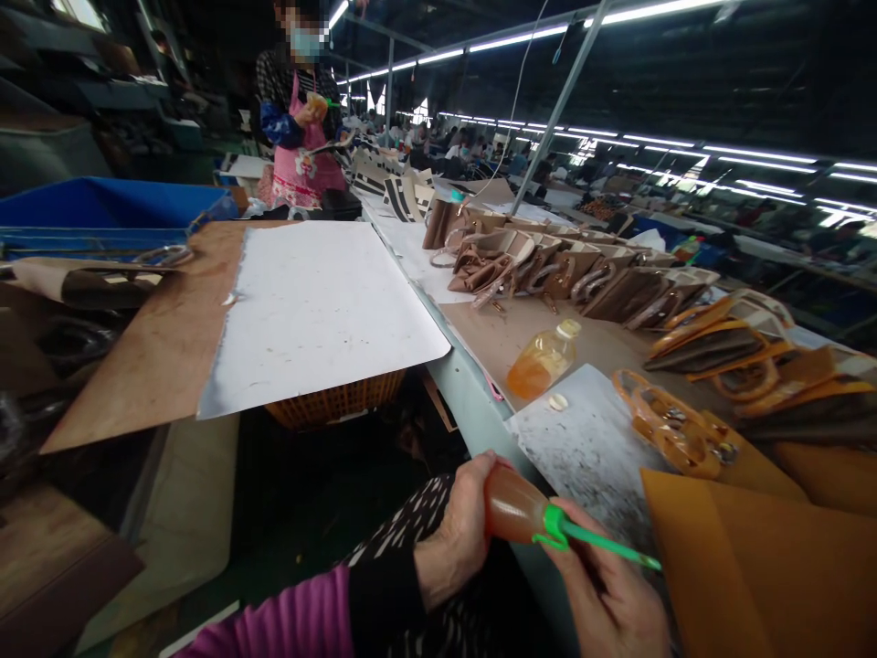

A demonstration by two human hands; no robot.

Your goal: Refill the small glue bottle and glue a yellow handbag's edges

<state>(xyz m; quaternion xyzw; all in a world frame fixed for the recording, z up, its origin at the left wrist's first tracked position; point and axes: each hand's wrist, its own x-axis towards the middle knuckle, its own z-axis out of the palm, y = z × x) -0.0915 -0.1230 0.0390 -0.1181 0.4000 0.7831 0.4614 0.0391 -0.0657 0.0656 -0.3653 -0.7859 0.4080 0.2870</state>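
Observation:
My left hand [458, 523] is wrapped round the body of a squeeze bottle [512, 503] filled with amber-brown liquid. The bottle lies tilted, its long green nozzle [609, 541] pointing right. Around the green cap [554, 523] close the fingers of my right hand [609, 594]; part of them is hidden behind the nozzle. Beyond my hands, a clear bottle [544, 358] partly filled with orange liquid stands on the bench. A small white cap [558, 401] lies beside it on a stained white sheet [582, 439].
Orange leather panels [767, 557] and orange straps [675, 425] lie at right. Brown handbags [562, 265] line the bench behind. A white board [329, 302] sits at left, near a blue bin [116, 215]. A masked person in a pink apron [308, 174] stands farther back.

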